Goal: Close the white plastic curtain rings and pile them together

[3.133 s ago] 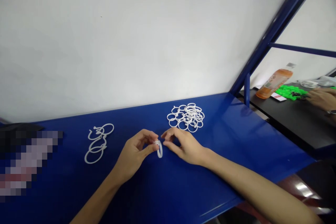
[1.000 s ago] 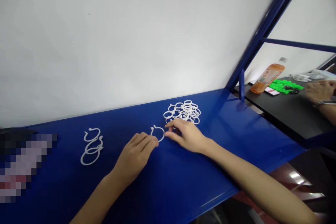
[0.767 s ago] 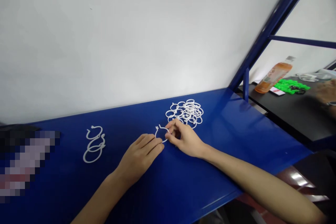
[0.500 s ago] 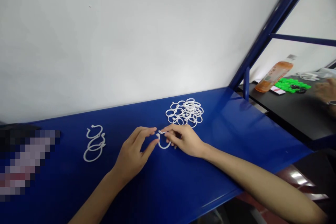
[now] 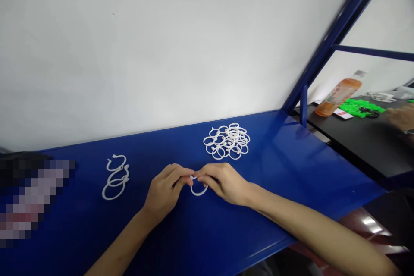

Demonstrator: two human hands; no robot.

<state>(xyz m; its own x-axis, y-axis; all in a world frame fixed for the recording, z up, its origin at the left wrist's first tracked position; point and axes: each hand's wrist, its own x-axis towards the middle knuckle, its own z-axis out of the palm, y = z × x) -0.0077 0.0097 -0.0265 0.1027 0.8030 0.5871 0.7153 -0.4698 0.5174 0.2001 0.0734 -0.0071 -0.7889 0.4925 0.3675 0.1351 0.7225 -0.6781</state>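
Observation:
A single white plastic ring (image 5: 198, 191) hangs between my two hands just above the blue table (image 5: 226, 233). My left hand (image 5: 164, 192) pinches its left end with fingers closed. My right hand (image 5: 223, 183) pinches its right end the same way. A heap of several white rings (image 5: 227, 141) lies beyond my right hand near the wall. A smaller group of opened white rings (image 5: 115, 177) lies on the table to the left of my left hand.
A white wall rises behind the table. A blue metal frame post (image 5: 326, 47) slants up at the right. Past it, a black table (image 5: 352, 138) carries an orange drink bottle (image 5: 338, 95) and green parts (image 5: 360, 107), with another person's hand (image 5: 403, 117) there.
My right hand took a ring from beside the heap and drew it toward me. My left hand closed on its other end, so both hands now hold it.

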